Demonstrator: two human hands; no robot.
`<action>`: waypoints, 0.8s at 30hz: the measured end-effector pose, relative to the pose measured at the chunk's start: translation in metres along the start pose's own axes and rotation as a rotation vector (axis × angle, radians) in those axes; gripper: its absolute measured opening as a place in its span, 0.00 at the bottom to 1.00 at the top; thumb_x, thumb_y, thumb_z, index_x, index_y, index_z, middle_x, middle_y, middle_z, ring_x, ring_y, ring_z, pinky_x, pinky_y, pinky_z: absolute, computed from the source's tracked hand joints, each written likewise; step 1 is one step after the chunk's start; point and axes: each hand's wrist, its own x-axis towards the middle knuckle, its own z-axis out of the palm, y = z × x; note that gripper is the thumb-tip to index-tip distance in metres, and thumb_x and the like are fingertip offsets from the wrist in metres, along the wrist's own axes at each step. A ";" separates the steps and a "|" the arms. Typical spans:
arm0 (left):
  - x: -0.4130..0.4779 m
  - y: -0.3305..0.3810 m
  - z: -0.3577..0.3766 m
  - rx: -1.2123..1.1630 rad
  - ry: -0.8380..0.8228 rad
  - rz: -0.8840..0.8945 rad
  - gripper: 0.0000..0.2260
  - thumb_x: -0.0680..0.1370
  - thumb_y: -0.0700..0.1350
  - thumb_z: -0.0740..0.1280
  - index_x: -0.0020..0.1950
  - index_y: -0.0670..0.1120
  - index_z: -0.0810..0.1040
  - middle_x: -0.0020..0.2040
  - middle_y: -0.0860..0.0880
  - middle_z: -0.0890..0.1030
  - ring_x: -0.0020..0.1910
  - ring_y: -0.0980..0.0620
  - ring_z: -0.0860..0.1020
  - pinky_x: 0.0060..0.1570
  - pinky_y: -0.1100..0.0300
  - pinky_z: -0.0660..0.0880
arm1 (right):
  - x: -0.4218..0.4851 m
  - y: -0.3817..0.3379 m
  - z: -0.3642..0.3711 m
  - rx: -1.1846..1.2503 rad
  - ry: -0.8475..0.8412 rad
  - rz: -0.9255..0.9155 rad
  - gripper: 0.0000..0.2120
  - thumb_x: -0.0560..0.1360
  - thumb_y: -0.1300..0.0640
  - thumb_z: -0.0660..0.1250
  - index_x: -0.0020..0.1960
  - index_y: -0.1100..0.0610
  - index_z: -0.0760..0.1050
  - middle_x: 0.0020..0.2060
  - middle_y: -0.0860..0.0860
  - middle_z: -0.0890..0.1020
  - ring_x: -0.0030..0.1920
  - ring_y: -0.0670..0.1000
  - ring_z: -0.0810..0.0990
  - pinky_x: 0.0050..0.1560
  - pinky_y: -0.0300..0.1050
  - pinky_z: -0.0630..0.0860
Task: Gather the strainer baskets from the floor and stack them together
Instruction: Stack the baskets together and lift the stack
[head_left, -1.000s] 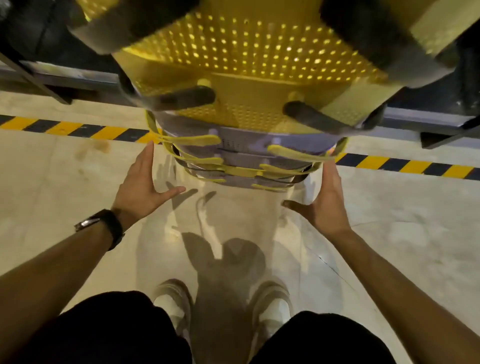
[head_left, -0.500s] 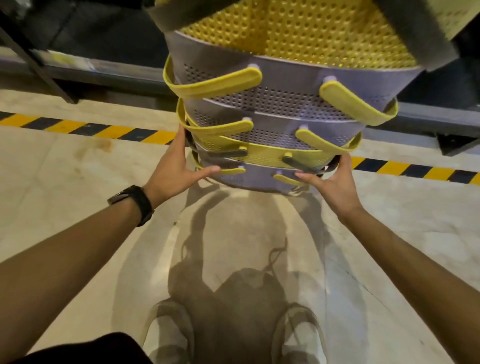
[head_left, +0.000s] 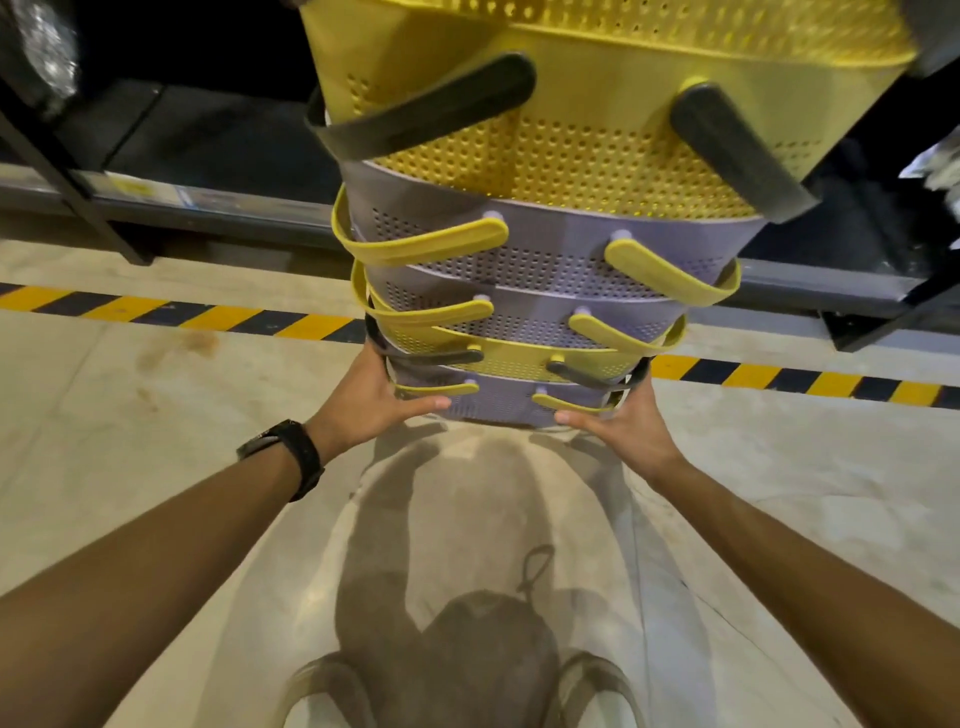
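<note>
A tall stack of nested strainer baskets rises from the floor toward me. Grey baskets with yellow handles alternate with yellow baskets with dark handles; a large yellow one is on top. My left hand grips the left side of the bottom grey basket, with the thumb along its front lower edge. My right hand grips the right side in the same way. The fingers of both hands are hidden behind the stack.
A yellow-and-black hazard stripe crosses the pale concrete floor behind the stack. Beyond it runs a low dark metal rack with a slanted leg at the left. My shoes show at the bottom edge.
Both hands moved in from open positions beside the stack and now clasp its bottom basket. The view has pulled back, so more of the stack shows.
</note>
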 end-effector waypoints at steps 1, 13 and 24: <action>0.001 0.000 0.002 -0.009 0.008 0.003 0.49 0.64 0.61 0.80 0.78 0.53 0.58 0.71 0.60 0.73 0.69 0.64 0.71 0.67 0.67 0.69 | 0.000 0.000 0.001 -0.005 0.000 -0.007 0.55 0.54 0.49 0.84 0.75 0.50 0.60 0.66 0.38 0.75 0.66 0.37 0.74 0.62 0.33 0.72; 0.009 -0.011 0.002 -0.082 0.061 -0.020 0.49 0.64 0.55 0.83 0.78 0.54 0.58 0.67 0.69 0.72 0.66 0.71 0.71 0.55 0.79 0.68 | 0.011 0.010 0.005 -0.002 0.002 -0.027 0.44 0.56 0.51 0.85 0.68 0.43 0.69 0.63 0.44 0.81 0.65 0.47 0.79 0.64 0.53 0.77; 0.018 -0.002 0.001 -0.127 0.143 -0.031 0.47 0.62 0.53 0.83 0.75 0.53 0.62 0.62 0.71 0.76 0.61 0.74 0.73 0.52 0.79 0.70 | 0.017 0.000 0.007 0.034 0.077 -0.113 0.43 0.57 0.57 0.85 0.66 0.40 0.71 0.61 0.38 0.81 0.62 0.41 0.79 0.57 0.34 0.77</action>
